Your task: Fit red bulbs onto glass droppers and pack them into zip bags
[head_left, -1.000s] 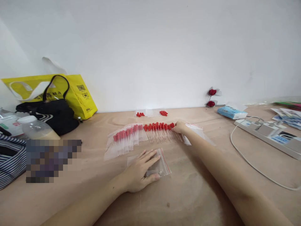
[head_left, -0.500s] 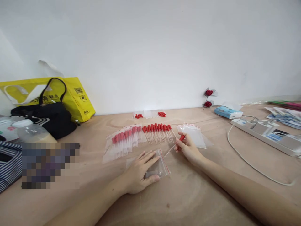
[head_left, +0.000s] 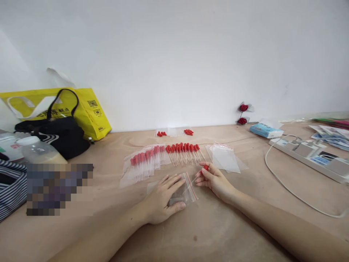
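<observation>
My left hand point(head_left: 165, 198) lies flat on a clear zip-lock bag point(head_left: 189, 198), fingers spread, with the red-striped mouth facing right. My right hand point(head_left: 215, 178) pinches a dropper point(head_left: 205, 167) by its red rubber bulb. The thin clear tube points down and left, its tip at or inside the bag's mouth. Beyond the hands, several loose droppers point(head_left: 182, 148) lie in a row with red bulbs away from me. To their left, bagged droppers point(head_left: 144, 160) overlap in a fan. Flat bags point(head_left: 225, 160) are stacked beyond my right hand.
Small red bulbs point(head_left: 188, 132) lie near the wall. At right are a tissue pack point(head_left: 264, 130), a power strip point(head_left: 305, 156) with a white cable point(head_left: 286, 194), and fabric roses point(head_left: 243, 108). A yellow bag point(head_left: 95, 123), black bag point(head_left: 60, 136) and bottle point(head_left: 40, 151) stand left.
My right hand has moved left and toward me, bringing the dropper's tube tip to the bag's mouth. My left hand has stayed on the bag.
</observation>
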`<state>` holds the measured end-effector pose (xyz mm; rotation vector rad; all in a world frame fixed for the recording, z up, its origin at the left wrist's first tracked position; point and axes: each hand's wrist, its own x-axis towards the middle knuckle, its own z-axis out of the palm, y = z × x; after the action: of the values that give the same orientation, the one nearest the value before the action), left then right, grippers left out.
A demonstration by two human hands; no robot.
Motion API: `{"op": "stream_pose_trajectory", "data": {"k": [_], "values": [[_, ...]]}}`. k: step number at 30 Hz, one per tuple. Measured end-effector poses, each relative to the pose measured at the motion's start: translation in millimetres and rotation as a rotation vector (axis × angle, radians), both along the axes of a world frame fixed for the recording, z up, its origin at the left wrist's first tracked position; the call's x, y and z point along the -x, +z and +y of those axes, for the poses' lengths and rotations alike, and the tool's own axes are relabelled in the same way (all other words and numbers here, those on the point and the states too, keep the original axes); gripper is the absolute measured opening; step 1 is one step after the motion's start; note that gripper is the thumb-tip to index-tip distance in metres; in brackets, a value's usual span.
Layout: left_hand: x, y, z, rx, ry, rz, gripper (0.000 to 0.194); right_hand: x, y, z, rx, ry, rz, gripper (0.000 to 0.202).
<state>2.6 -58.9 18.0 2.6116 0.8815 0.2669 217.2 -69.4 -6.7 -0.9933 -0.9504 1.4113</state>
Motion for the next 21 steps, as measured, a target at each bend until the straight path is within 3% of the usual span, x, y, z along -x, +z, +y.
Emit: {"op": "stream_pose_trajectory", "data": {"k": [4,13,16,21], "values": [[-3.0,0.2,-0.2,0.013,0.003,-0.001,0.059,4.2,-0.6,-2.7,-0.008,0.092,0.020,0.042],[-11.7,-2.5,0.2,0.028,-0.025,-0.012,0.057,-6.3,3.6,-0.9,-0.129,0.415,-0.420,0.036],[-15.3,-1.8,-0.9,0.002,-0.009,-0.062,0.054,-6.9,4.4,0.6,-0.219,0.425,-0.512,0.032],[-5.2,14.9,-2.2,0.011,0.027,-0.090,0.049,-5.1,6.1,0.8,-0.383,0.396,-0.638,0.029]]}}
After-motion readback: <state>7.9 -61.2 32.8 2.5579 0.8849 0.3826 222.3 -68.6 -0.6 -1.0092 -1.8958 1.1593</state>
